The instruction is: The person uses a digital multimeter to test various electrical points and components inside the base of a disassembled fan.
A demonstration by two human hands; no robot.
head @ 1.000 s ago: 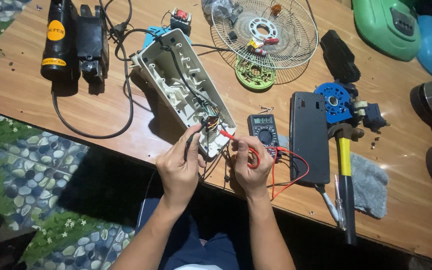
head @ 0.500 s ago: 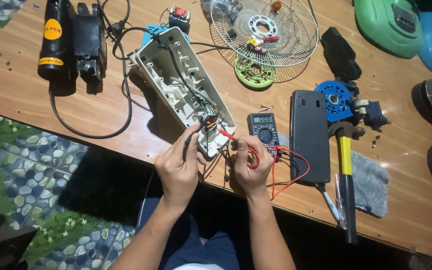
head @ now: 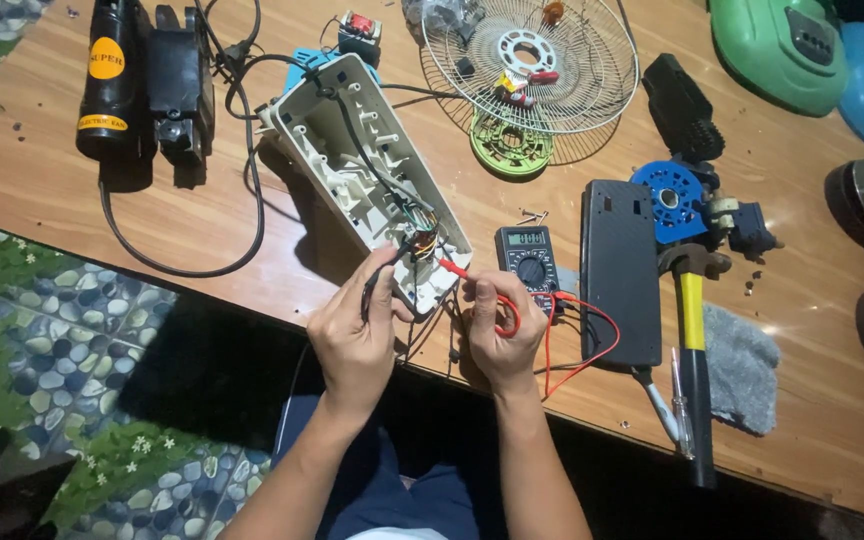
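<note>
— Starting nearest the body: what do the hands hold?

— Left hand is closed around a black probe, thumb and fingers pinching the shaft. Its tip reaches into the near end of the open white housing. Right hand is closed on a red probe, whose tip points at the same cluster of coloured wires inside that housing. Whether either tip actually touches metal cannot be told.

— Leads?

— A red lead loops out from under the right hand over the wooden table edge. The black lead runs between the left fingers.

— Next out?

— A small multimeter lies flat just beyond the right hand, display lit. Just right of it is a long black cover panel, then a hammer with a yellow handle, head away from the person, and a grey cloth beside it.

— The housing itself?

— Lying slantwise, inside facing up, a black cable running through it. Near end sits between the hands, far end toward the top left.

— Farther back?

— A blue round plastic part above the hammer head. A wire fan guard at the far middle, with a green disc at its near edge. Far left, a black cylindrical motor with a yellow label, its cord curving toward the table edge. Far right corner, a green casing.
</note>
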